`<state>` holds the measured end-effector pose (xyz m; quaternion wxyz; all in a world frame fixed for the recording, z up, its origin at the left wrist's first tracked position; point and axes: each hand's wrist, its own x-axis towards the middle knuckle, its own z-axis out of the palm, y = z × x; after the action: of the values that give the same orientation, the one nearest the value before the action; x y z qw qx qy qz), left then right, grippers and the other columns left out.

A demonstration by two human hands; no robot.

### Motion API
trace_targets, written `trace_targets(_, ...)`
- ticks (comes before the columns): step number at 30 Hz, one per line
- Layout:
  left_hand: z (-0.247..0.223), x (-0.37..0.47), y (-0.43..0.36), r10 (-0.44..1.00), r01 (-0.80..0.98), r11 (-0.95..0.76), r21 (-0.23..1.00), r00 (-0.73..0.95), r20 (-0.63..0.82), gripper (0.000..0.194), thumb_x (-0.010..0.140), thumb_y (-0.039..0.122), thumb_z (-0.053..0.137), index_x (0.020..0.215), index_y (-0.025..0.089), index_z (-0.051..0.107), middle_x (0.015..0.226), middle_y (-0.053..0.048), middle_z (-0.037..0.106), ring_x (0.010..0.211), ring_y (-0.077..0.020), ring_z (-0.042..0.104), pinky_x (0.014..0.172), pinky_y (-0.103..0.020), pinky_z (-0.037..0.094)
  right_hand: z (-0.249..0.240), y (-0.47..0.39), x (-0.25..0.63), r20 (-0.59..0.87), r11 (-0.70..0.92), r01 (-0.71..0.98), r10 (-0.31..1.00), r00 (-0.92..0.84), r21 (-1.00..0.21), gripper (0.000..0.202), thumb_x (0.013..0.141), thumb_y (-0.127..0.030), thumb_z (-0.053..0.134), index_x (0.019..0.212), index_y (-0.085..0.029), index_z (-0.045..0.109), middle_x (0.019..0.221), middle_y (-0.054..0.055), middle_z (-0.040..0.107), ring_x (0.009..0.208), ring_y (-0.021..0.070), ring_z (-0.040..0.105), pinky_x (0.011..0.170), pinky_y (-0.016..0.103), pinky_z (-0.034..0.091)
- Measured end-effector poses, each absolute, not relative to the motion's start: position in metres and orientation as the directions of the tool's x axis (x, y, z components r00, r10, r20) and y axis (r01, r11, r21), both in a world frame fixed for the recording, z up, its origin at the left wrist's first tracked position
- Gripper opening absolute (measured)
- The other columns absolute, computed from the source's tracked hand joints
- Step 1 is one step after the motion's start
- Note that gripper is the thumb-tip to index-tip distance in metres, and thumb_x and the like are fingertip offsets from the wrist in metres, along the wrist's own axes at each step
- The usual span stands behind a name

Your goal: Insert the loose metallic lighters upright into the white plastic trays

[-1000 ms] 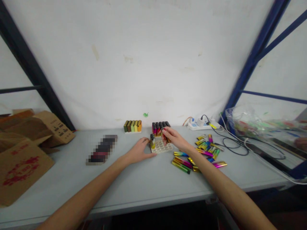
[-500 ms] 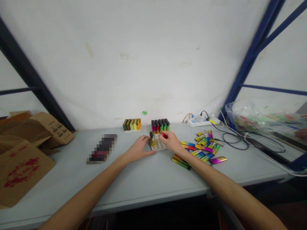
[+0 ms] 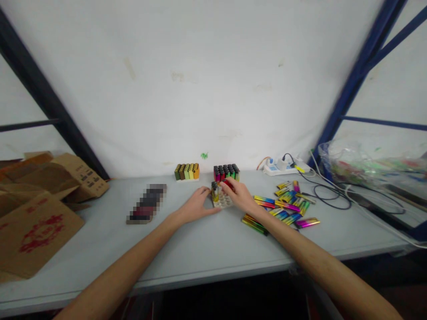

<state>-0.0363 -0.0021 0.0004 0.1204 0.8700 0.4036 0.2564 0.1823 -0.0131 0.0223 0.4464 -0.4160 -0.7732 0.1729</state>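
A pale tray with round holes lies on the table, with a few yellow lighters upright at its left side. My left hand rests at the tray's left edge, thumb and fingers spread apart around that corner. Above the tray, my right hand pinches a red lighter; its lower end is hidden by the fingers. Loose shiny multicoloured lighters lie in a pile to the right. Behind the tray stands a full block of dark-topped lighters.
A block of green and yellow lighters stands near the wall. Cardboard boxes fill the left side, beside a blurred-out object. At the right are a power strip, black and white cables and clear plastic bags.
The view has shifted slightly, moving everything a little to the right. My right hand, with the red lighter, has moved slightly left over the tray, towards the standing yellow lighters.
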Motion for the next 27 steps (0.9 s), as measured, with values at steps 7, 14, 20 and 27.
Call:
trace_targets(7,0.0,-0.037,-0.002,0.758,0.633,-0.653,0.416,0.543,0.362,0.058,0.078,0.062,0.075,0.113,0.018,0.064,0.117,-0.013,0.063,0.113,-0.0338,0.06,0.104,-0.049,0.05,0.025,-0.012,0.189,0.558,0.669,0.577,0.73,-0.395,-0.468,0.042,0.104,-0.052,0.048,0.081,-0.019,0.06,0.07,-0.001,0.057,0.064,0.0142,0.05,0.063,0.026,0.036)
trace_targets(14,0.0,-0.036,-0.002,0.745,0.624,-0.667,0.406,0.563,0.358,0.054,0.081,0.062,0.073,0.113,0.02,0.063,0.116,-0.012,0.062,0.113,-0.0323,0.059,0.105,-0.048,0.049,0.025,-0.011,0.193,0.441,0.725,0.522,0.688,-0.576,-0.45,0.028,0.102,-0.043,0.057,0.096,-0.017,0.066,0.079,0.003,0.067,0.069,0.0156,0.058,0.066,0.025,0.039)
trace_targets(20,0.001,-0.037,-0.002,0.734,0.62,-0.679,0.392,0.568,0.372,0.05,0.08,0.061,0.074,0.108,0.021,0.064,0.112,-0.011,0.063,0.11,-0.032,0.061,0.101,-0.047,0.051,0.024,-0.009,0.188,0.408,0.763,0.508,0.644,-0.646,-0.4,0.024,0.103,-0.038,0.056,0.1,-0.016,0.064,0.089,0.006,0.07,0.077,0.017,0.062,0.072,0.026,0.042)
trace_targets(27,-0.003,-0.039,0.002,0.725,0.609,-0.688,0.393,0.564,0.395,0.053,0.08,0.063,0.074,0.109,0.021,0.065,0.113,-0.011,0.064,0.108,-0.0312,0.062,0.099,-0.045,0.053,0.031,-0.016,0.177,0.342,0.63,0.746,0.764,-0.547,-0.214,0.037,0.102,-0.048,0.055,0.095,-0.014,0.068,0.086,0.009,0.072,0.075,0.0187,0.063,0.067,0.027,0.038)
